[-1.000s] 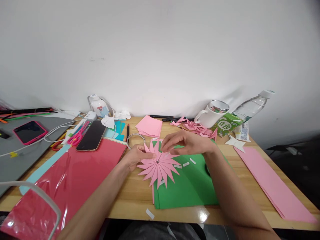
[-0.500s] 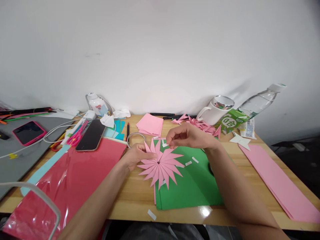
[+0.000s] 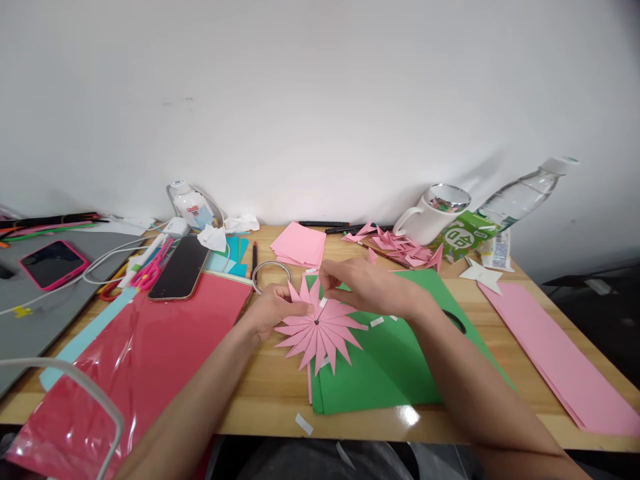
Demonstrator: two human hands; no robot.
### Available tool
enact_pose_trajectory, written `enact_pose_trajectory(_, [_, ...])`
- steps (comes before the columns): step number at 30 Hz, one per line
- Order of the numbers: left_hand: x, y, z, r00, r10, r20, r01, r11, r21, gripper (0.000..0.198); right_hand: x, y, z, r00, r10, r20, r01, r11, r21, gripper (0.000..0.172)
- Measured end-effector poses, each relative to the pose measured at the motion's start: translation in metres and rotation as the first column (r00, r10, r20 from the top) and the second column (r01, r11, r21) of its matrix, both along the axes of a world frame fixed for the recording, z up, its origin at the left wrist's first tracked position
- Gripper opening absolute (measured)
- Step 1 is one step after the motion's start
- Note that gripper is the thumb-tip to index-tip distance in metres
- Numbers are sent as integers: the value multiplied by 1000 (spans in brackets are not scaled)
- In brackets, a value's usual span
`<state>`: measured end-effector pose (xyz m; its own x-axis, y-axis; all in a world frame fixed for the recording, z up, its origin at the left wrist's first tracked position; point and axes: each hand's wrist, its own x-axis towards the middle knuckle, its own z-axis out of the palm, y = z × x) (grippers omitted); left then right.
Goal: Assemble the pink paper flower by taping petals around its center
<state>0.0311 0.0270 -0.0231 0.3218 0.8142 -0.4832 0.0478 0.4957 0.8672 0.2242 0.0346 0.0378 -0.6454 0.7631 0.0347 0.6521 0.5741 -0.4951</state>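
At the front middle of the wooden table [image 3: 260,417], a many-pointed pink paper star [image 3: 327,337] lies partly across the left edge of a stack of green paper [image 3: 395,373]. The left hand [image 3: 270,312] pinches the star's upper left side, thumb on top. The right hand [image 3: 365,283] is over its upper right points, fingers curled; a short white strip [image 3: 323,303] shows at the fingertips, though whether they grip it I cannot tell. Just behind the left hand lies a metal ring [image 3: 270,263], with pink paper squares [image 3: 300,243] beyond. Folded pink pieces [image 3: 400,248] are heaped before a white mug [image 3: 425,221], and red paper [image 3: 185,333] in clear plastic spreads at left.
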Motion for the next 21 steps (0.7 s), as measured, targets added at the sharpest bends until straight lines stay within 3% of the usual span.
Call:
enact_pose_trajectory(5, [-1, 0, -2, 1000, -8, -3, 8, 1000, 12, 24, -6, -5, 0, 993, 34, 109, -36, 999, 19, 9])
enact_pose_trajectory(21, [-1, -1, -3, 1000, -6, 0, 6, 1000, 10, 27, -8, -7, -6, 990, 36, 138, -40, 999, 30, 9])
